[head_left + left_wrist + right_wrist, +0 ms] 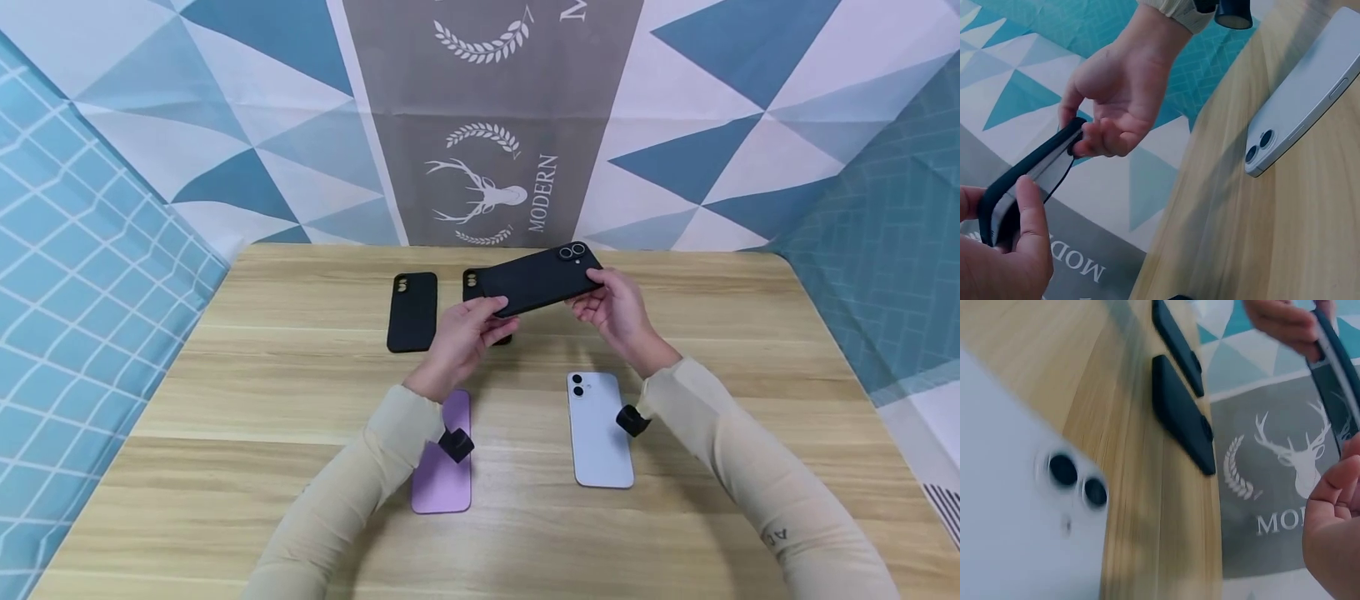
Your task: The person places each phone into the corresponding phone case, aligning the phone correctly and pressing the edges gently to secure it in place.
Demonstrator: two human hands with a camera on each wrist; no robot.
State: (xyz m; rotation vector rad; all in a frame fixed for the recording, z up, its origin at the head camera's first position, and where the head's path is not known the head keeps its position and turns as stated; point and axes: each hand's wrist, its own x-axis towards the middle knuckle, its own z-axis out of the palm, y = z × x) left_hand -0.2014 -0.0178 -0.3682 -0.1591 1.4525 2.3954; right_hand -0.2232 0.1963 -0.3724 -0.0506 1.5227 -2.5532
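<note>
While left hand point(462, 340) and right hand point(617, 312) pinch the black-cased phone point(540, 279) near the far worktop edge point(697, 260), pressing ends evenly seems wise.

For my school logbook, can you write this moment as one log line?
left hand: grips one end of black-cased phone | right hand: grips its camera end | white phone, purple phone: on table

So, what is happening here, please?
A person holds a phone in a black case above the table, left hand at one end, right hand at the other. Whether it sits fully in, I cannot tell. Two other black cases lie at the back, one partly hidden. Nearer lie a purple phone, partly hidden by the left sleeve, and a white phone.
</note>
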